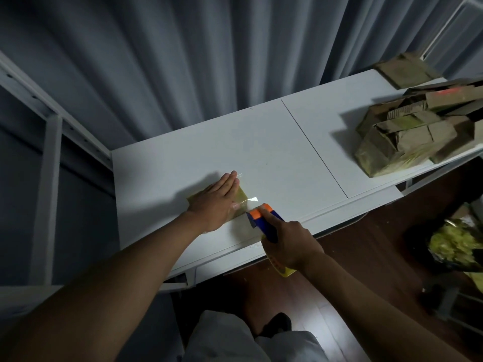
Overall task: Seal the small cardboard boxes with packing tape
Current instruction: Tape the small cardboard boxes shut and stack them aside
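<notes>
A small flat cardboard box [239, 198] lies on the white table [261, 152] near its front edge, mostly covered by my left hand [217, 202], which presses on it with straight fingers. My right hand [290, 244] grips a blue and orange tape dispenser [264, 220] with a yellowish tape roll at the box's right side. A clear strip of tape [251, 201] runs from the dispenser's toothed blade over the box top, and a loose end sticks out past my fingertips.
A pile of several taped cardboard boxes [418, 131] sits at the table's right end. A dark bag with yellowish scraps [454, 246] stands on the wooden floor to the right. Grey curtains hang behind; a white metal frame [49, 142] stands left.
</notes>
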